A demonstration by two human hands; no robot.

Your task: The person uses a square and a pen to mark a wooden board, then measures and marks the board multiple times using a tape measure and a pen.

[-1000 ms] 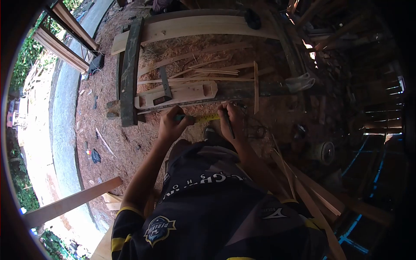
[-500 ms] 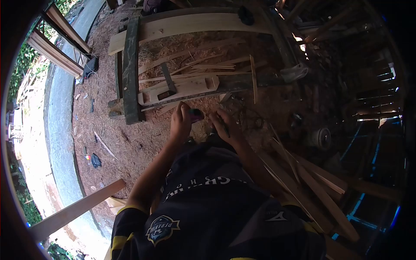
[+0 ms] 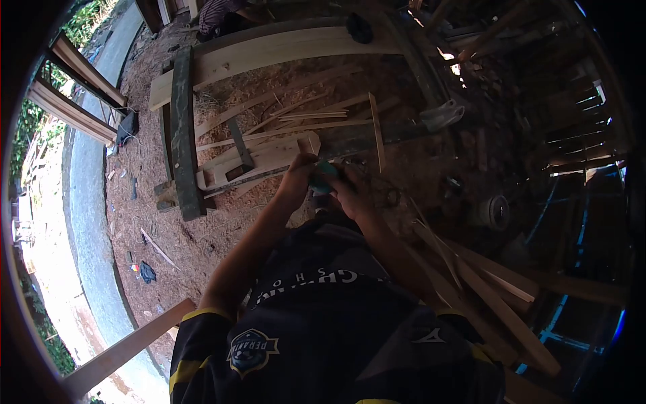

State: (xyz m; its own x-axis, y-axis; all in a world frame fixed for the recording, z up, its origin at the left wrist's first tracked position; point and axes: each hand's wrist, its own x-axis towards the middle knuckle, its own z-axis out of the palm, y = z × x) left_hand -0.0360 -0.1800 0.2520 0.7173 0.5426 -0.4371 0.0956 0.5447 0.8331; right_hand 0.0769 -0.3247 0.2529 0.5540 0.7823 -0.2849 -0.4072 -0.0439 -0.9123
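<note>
My left hand is closed round a small green object in front of my chest. From the other side my right hand meets it, with fingers pressed against the same object. What the object is, I cannot make out. Just beyond my hands lies a light wooden piece with cut recesses. A dark square tool rests across that piece.
A dark beam and a long pale board form part of a frame ahead. Another person crouches at the top. Planks lie at the right, and a board juts in at lower left.
My hands have come together; the small object between them now shows green instead of dark and purple. The view has shifted, so the frame and boards appear further left.
</note>
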